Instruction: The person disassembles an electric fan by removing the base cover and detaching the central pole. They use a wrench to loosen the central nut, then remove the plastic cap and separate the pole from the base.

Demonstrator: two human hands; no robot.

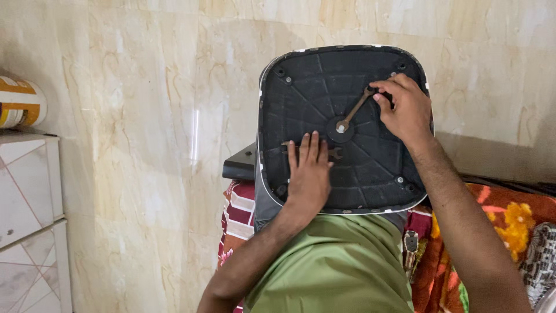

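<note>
- Nearest, propped on the lap in green cloth (pixel 336 266) over a patterned bedspread (pixel 504 226): black ribbed seat base (pixel 301 98), underside up.
- Left hand (pixel 308 174) spread flat, pinning a second spanner (pixel 335 153) against the plastic.
- Farther off, right hand (pixel 405 107) closed on the rusty spanner (pixel 354 109) seated on the centre bolt (pixel 341 128).
- Probably light, stiff plastic, prone to sliding; best gripped at the rim. Steel tool rigid; best held at its far end.

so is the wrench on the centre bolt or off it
On it: the wrench has its head over the centre bolt, and the right hand grips its other end.
</note>
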